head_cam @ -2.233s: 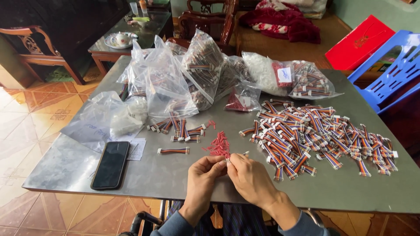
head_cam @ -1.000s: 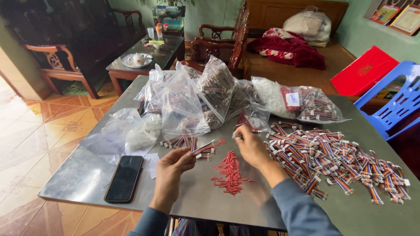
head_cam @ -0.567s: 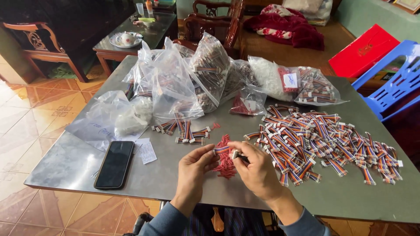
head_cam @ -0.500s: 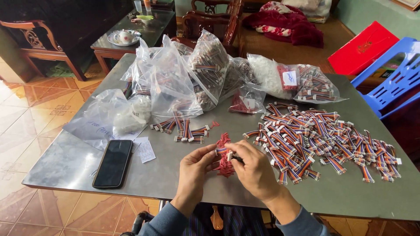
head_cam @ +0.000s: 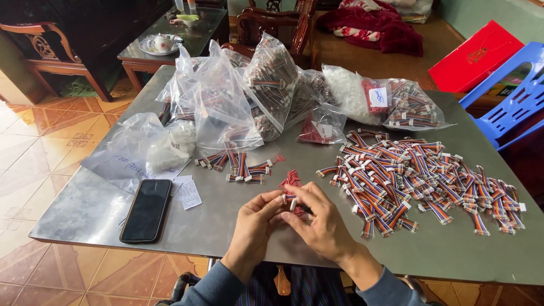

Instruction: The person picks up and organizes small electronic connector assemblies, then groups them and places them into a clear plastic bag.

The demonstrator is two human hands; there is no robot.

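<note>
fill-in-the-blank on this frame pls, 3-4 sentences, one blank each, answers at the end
1. The black phone lies flat on the metal table, on the person's ____ side.
2. The left hand and the right hand meet over a small heap of ____ coloured pieces.
3. The large loose spread of striped ribbon cables lies to the ____ of both hands.
4. Behind the small group of cables stand several clear plastic ____.

Missing words: left; red; right; bags
</note>
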